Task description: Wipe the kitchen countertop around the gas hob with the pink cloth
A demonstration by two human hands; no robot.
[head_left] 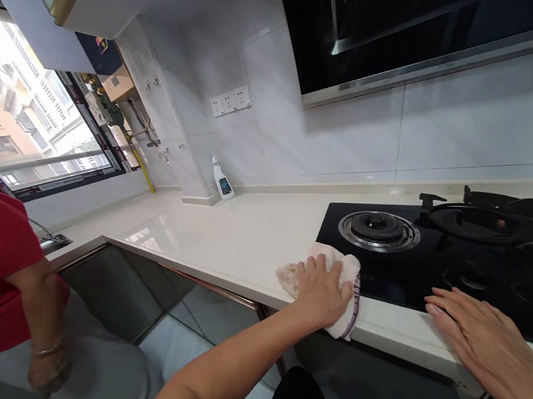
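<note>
a home kitchen: a black gas hob (pixel 395 277) sits just ahead of the hands (pixel 324 288) (pixel 486 340), a glossy stone worktop (pixel 219 254) runs under them, a range hood (pixel 418 7) and wall sockets (pixel 229 102) rise beyond on a tiled wall (pixel 332 135), and far left a window (pixel 101 145) looks onto apartment blocks (pixel 20 83).

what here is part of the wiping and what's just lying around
In use: left hand, white folded cloth with purple stripe, pale stone countertop
Not in use: right hand resting flat by the black glass gas hob, white spray bottle with blue label
</note>
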